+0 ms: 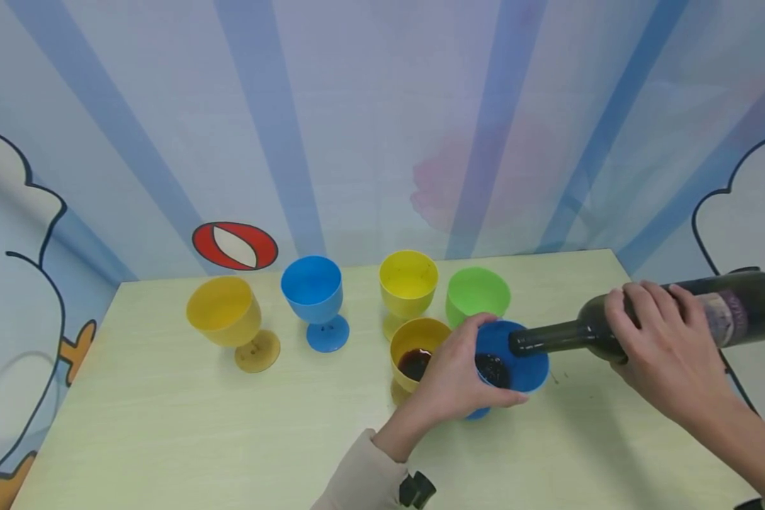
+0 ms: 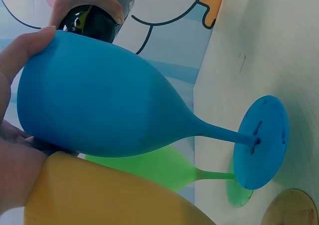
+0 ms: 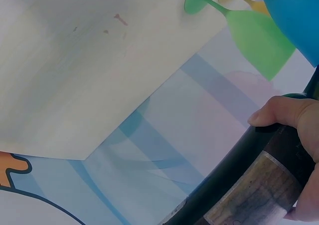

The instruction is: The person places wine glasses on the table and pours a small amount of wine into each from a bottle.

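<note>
My left hand (image 1: 455,375) grips the bowl of a blue goblet (image 1: 530,368) near its rim, with dark liquid inside. In the left wrist view the blue goblet (image 2: 99,95) has its foot at the table surface. My right hand (image 1: 672,347) holds a dark glass bottle (image 1: 755,304) around its body, tilted nearly level, its mouth over the blue goblet's rim. The right wrist view shows the right hand (image 3: 294,120) round the bottle beside its label (image 3: 254,195). An orange-yellow goblet (image 1: 403,333) with dark liquid stands against the left hand's side.
Behind stand a green goblet (image 1: 478,292) and a yellow goblet (image 1: 408,283). Farther left are another blue goblet (image 1: 312,290) and an orange-yellow goblet (image 1: 224,312). A printed cloth backdrop (image 1: 370,127) rises behind the pale table (image 1: 166,425). Small dark marks lie on the tabletop at right.
</note>
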A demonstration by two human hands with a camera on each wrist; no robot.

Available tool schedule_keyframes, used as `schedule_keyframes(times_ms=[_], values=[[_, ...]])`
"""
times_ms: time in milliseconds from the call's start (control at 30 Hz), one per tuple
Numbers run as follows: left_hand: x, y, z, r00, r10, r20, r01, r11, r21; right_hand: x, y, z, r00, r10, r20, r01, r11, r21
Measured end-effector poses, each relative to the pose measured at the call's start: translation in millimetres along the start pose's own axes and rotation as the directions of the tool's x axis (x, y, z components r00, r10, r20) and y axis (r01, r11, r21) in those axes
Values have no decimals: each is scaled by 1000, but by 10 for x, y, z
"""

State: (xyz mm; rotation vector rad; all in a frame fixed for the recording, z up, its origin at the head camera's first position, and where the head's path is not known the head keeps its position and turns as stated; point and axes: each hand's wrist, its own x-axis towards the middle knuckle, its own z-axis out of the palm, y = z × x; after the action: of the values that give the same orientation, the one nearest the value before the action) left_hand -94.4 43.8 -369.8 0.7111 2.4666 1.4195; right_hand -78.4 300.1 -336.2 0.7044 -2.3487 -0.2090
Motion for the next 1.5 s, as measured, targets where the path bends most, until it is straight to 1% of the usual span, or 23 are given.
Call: schedule_keyframes(times_ms=[333, 567, 933, 1100, 1333, 1500], values=[[-7, 0, -6, 1000, -9, 1, 9, 1000, -15, -8, -21, 21, 1000, 12, -3, -12, 1000, 24], [-9, -2, -2, 1000, -7, -3, 7, 1000, -16, -20, -39, 33, 1000, 24, 20, -25, 999, 34], [-9, 4, 7, 999, -33, -6, 33, 999, -18, -74, -60, 81, 996, 71, 54, -76, 993, 95], [-9, 4, 10, 999, -39, -8, 38, 999, -24, -89, -67, 83, 992, 95, 81, -105, 986, 131], [-8, -6, 17, 999, -34, -11, 34, 999, -15, -131, -96, 75, 978, 139, 154, -165, 971, 171], [-12, -7, 21, 999, -23, -24, 22, 1000, -5, -159, -104, 120, 976, 162, 145, -191, 957, 216]])
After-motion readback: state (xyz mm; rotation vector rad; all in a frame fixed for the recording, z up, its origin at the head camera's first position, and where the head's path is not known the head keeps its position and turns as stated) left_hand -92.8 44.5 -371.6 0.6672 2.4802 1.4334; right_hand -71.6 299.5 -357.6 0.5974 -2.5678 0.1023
